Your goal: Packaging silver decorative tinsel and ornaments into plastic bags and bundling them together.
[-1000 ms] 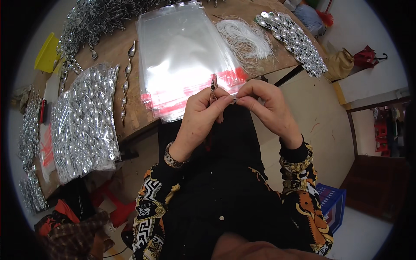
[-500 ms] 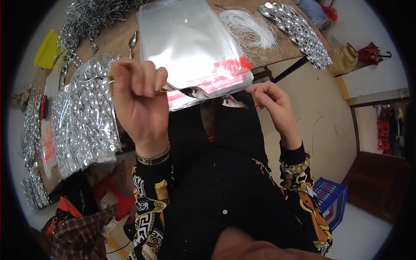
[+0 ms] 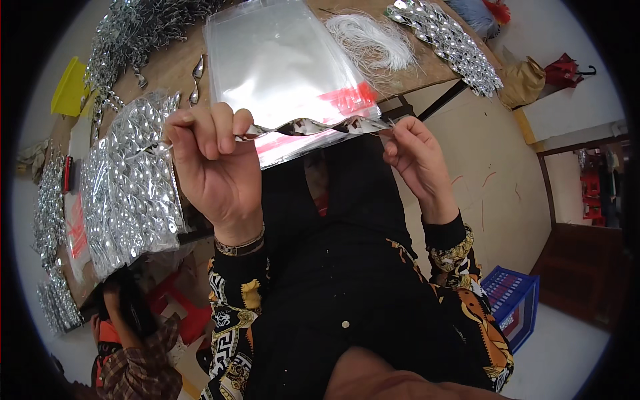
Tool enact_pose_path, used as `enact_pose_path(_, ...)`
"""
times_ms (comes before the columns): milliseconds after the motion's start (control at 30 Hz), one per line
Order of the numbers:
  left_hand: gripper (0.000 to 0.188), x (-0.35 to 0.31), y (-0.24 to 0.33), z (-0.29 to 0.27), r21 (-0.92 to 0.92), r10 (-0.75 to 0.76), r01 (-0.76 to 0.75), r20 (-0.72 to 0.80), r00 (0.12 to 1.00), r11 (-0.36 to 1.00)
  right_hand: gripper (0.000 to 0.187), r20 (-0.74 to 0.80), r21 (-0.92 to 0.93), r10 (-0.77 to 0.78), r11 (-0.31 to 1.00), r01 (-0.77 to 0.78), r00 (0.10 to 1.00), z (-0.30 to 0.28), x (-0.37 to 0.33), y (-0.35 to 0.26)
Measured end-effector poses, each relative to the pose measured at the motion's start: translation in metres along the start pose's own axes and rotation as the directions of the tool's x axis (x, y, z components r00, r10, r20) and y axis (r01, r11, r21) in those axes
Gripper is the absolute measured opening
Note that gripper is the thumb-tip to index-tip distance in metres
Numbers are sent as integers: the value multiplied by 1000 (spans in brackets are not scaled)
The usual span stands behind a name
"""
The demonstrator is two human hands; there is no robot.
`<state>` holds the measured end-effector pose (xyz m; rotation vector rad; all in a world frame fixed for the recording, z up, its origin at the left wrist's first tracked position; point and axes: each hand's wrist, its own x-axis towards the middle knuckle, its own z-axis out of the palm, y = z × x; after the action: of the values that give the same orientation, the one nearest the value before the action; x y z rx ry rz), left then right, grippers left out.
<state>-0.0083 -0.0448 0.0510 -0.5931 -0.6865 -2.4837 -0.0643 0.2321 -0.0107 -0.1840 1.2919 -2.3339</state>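
Silver twisted strip [image 3: 303, 125] spans upper centre, my left hand [image 3: 220, 167] closed round it, right hand [image 3: 420, 157] pinching its end, presumably for tautness.

No legible lettering or numbers
The red markings [image 3: 347, 100] on the stack of clear, flat, rectangular plastic bags [image 3: 280, 60] cannot be read as words, nor can the pattern on the black, white and gold fabric sleeve [image 3: 228, 312].
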Motion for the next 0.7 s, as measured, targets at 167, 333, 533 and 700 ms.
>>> enact_pose_path(167, 24, -16, -13, 7, 108, -1, 2, -6, 1000, 994, 6, -101, 59, -70, 995, 76, 992, 5, 3, -6)
enact_pose_path(333, 22, -28, -15, 19, 281, -47, -10, 196, 980, 960, 5, -117, 133, -83, 986, 98, 990, -7, 10, -15)
enact_pose_path(533, 18, -44, -11, 32, 444, -165, -21, 377, 911, 896, 7, -103, 258, -95, 959, 119, 990, -11, 13, -23)
enact_pose_path(700, 20, -49, -12, 26, 695, -334, -158, 517, 788, 702, 7, -132, 333, -167, 921, 202, 977, -19, 18, -28)
